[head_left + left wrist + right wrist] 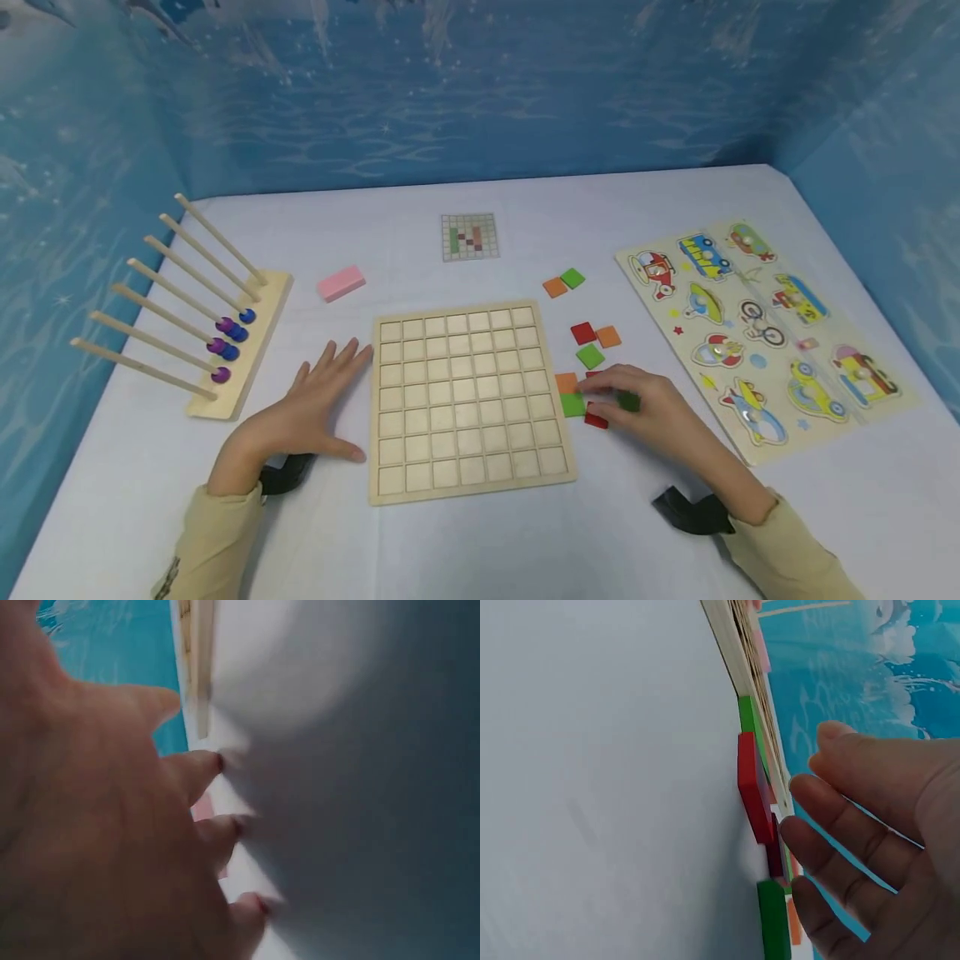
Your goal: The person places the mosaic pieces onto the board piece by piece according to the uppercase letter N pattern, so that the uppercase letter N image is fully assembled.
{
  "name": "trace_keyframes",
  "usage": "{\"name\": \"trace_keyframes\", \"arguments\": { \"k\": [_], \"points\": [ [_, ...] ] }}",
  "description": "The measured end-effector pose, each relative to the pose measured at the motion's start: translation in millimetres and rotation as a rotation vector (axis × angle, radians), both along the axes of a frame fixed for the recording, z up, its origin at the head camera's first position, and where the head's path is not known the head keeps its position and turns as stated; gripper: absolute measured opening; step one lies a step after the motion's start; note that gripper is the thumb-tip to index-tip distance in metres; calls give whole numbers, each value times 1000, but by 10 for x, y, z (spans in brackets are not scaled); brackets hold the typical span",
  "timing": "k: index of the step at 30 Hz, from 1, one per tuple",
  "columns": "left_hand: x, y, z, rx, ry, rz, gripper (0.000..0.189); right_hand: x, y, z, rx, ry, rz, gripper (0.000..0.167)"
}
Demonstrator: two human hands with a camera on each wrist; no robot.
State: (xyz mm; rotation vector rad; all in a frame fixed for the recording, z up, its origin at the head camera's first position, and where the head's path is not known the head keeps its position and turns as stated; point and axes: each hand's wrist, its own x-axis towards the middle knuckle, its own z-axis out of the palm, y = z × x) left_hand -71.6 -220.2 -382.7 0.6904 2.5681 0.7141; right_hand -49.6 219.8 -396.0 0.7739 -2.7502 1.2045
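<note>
A wooden grid board (467,414) with bare square cells lies between my hands. Beside its left edge my left hand (303,417) rests on the table, fingers spread and holding nothing. My right hand (656,408) hovers at the loose square tiles by the board's right side. Its fingers are slightly bent, and no tile shows between them in the right wrist view. Closest to them are a red tile (751,784) and a green tile (774,922). An orange tile (566,383) and another green tile (573,406) adjoin the board; the hand partly covers a further red one.
More red, orange and green tiles (590,357) lie farther back. A small pattern card (470,237) sits behind the board. At left stand a pink block (341,283) and a pegged bead rack (262,333); at right lies a vehicle puzzle board (738,375).
</note>
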Motion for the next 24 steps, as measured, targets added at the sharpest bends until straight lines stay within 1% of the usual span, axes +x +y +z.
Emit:
{"name": "trace_keyframes", "arguments": {
  "k": [3, 5, 9, 13, 18, 24],
  "points": [
    [12, 33, -25, -38, 38, -4, 128, 26, -20, -41, 14, -12, -4, 33],
    [20, 47, -33, -55, 51, -2, 129, 36, -33, -58, 37, -7, -8, 32],
    [28, 59, -52, -72, 63, 2, 130, 42, -53, -88, 78, 25, -8, 33],
    [24, 63, -84, -84, 78, 0, 131, 34, -67, -110, 90, 65, -9, 34],
    [17, 59, -117, -89, 92, -3, 132, 36, -105, -95, 136, 106, -17, 35],
    [-3, 68, -139, -92, 99, -9, 132, 61, -154, -65, 203, 132, -42, 33]
  ]
}}
